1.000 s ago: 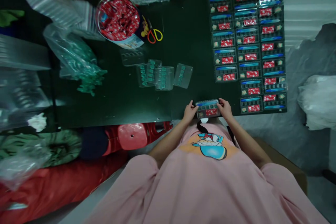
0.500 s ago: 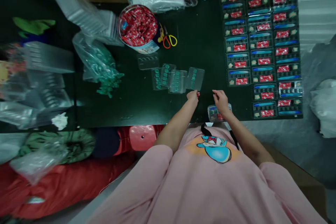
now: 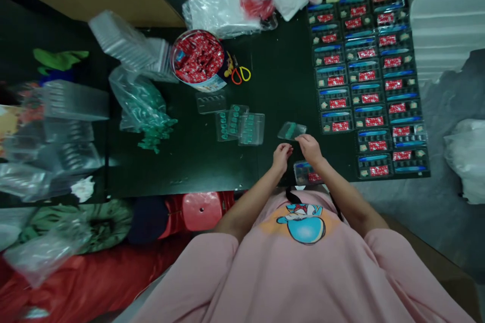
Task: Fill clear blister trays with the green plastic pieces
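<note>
My right hand (image 3: 309,148) pinches the near edge of a small clear plastic tray (image 3: 299,128) with a row of green pieces in it; the tray is tilted. Just left of it, my left hand (image 3: 282,155) has its fingertips closed together, and anything between them is too small to make out. Under my right wrist, at the table's front edge, lies a packed tray (image 3: 302,173) with a blue pen and a red packet. To the left lie several clear trays with green pieces (image 3: 251,129), partly overlapping, and a clear tray without green pieces (image 3: 210,104).
Rows of packed trays (image 3: 336,104) cover the table's right side. Left of centre are a tub of red packets (image 3: 197,55), scissors (image 3: 241,75), a bag spilling green pieces (image 3: 157,133) and stacked clear trays (image 3: 119,35). A red stool (image 3: 201,210) stands below the table edge.
The tray of green pieces has passed from my left hand to my right and moved right, tilting. My left hand has drawn back toward me. The view has shifted slightly.
</note>
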Available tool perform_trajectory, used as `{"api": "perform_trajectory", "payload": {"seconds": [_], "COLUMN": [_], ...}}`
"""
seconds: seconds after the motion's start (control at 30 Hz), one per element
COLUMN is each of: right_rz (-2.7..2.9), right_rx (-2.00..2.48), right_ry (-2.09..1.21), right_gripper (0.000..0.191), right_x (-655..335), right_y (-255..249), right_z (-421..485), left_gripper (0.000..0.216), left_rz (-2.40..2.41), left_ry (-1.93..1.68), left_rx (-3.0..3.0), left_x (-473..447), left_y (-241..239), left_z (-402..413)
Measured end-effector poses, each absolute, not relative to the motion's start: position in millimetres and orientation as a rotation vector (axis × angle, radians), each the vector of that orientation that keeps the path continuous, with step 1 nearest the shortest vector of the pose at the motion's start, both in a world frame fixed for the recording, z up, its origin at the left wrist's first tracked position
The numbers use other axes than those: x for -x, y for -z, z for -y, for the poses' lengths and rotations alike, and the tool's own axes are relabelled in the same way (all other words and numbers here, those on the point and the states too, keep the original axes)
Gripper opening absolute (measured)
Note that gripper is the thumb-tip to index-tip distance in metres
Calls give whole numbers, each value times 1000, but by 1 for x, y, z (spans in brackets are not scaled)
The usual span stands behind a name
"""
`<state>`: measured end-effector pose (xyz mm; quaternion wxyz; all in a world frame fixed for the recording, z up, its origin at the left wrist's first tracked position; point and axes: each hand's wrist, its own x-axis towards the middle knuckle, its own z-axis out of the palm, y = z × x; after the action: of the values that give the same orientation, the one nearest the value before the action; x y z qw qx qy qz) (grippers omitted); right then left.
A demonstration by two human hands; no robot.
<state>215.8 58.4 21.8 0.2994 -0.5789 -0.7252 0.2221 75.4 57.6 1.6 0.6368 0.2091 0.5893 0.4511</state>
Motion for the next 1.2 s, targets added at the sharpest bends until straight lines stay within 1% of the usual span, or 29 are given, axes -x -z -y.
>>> {"api": "perform_trajectory", "payload": {"seconds": [0.03, 0.13, 0.2, 0.27, 0.4, 0.43, 0.5, 0.6, 0.77, 0.87, 0.97, 1.2], "right_rz": [1834, 1613, 1488, 1365, 1167, 1113, 1060, 1138, 1343, 1395, 1464, 1569], "right_rx": [1516, 1452, 1435, 1429, 1531, 1559, 1609, 1709, 1834, 1851, 1844, 1924], "right_ry": [-604, -666, -698, -704, -688, -666, -642, -615, -467, -460, -476, -442], "right_gripper": [35, 32, 28, 26, 26, 29, 43, 60, 68, 67, 59, 53], "right_x": [-223, -246, -262, -279, -321, -332, -353, -381, -410, -413, -407, -393], "right_y": [-26, -37, -41, -40, -20, -12, 4, 21, 34, 36, 33, 24], "right_z": [-53, -32, -17, -5, 1, -3, -16, -38, -71, -80, -79, -81], "left_gripper": [16, 51, 63, 61, 45, 43, 42, 40, 37, 36, 38, 41], "left_rz": [-1331, -1250, -1162, -1092, -1021, -1034, -1080, -1262, -1492, -1608, -1670, -1654], "left_ry": [-1012, -998, -1027, -1059, -1000, -1006, -1004, -981, -1005, -991, -951, -919], "left_rx": [-473, -519, -547, -547, -585, -596, -627, -697, -786, -853, -916, -1076], "left_x": [-77, -90, -106, -123, -158, -168, -187, -215, -242, -242, -238, -236], "left_y": [0, 2, 0, -5, -6, -4, 2, 11, 15, 13, 8, 7], "left_z": [-61, -80, -93, -103, -114, -117, -125, -137, -150, -152, -151, -162]}}
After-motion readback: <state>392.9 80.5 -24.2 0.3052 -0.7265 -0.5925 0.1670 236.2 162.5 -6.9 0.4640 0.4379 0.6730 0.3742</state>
